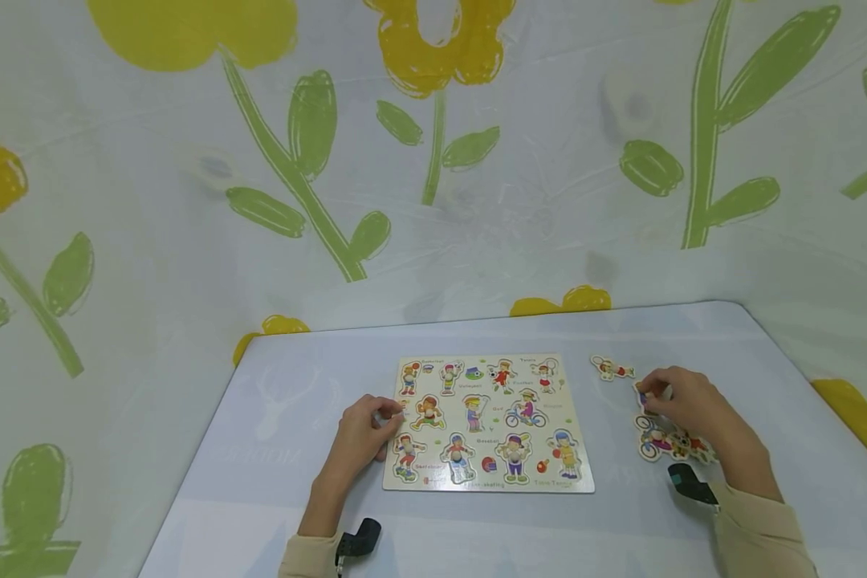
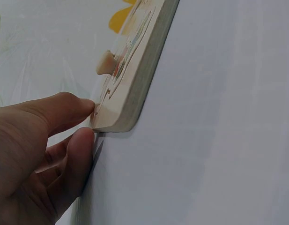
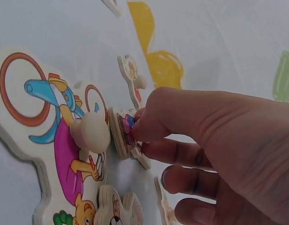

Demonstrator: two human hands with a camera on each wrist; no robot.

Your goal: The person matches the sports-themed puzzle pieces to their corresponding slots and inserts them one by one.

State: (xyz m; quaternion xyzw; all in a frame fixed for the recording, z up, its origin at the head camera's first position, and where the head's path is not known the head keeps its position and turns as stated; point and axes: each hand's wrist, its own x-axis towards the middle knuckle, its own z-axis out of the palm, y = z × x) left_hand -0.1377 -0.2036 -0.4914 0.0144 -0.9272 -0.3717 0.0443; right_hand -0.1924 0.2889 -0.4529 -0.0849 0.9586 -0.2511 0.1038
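Beige fabric left sleeve [image 1: 307, 557] nearest, below-left of the cream rectangular wooden puzzle board [image 1: 455, 411]. Left hand [image 1: 362, 433]: grip lightly closed on board's left edge, likely steadying it. Right of board, on the white surface [image 1: 520, 534]: flat wooden figure piece [image 1: 612, 368], then small blue-and-pink wooden piece [image 3: 120, 132] pinched by right hand [image 1: 694, 408], probably to clear its neighbours. Purple-clad wooden cyclist piece [image 3: 64, 154] crowds that grip, right of board.

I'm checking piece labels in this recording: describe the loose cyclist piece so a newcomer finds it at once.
On the pale table, look right of the large puzzle board, to the cluster of loose pieces by the right hand. The cyclist piece lies at the cluster's end nearest the board. It alone among them clearly shows a bicycle, with a rider in purple.
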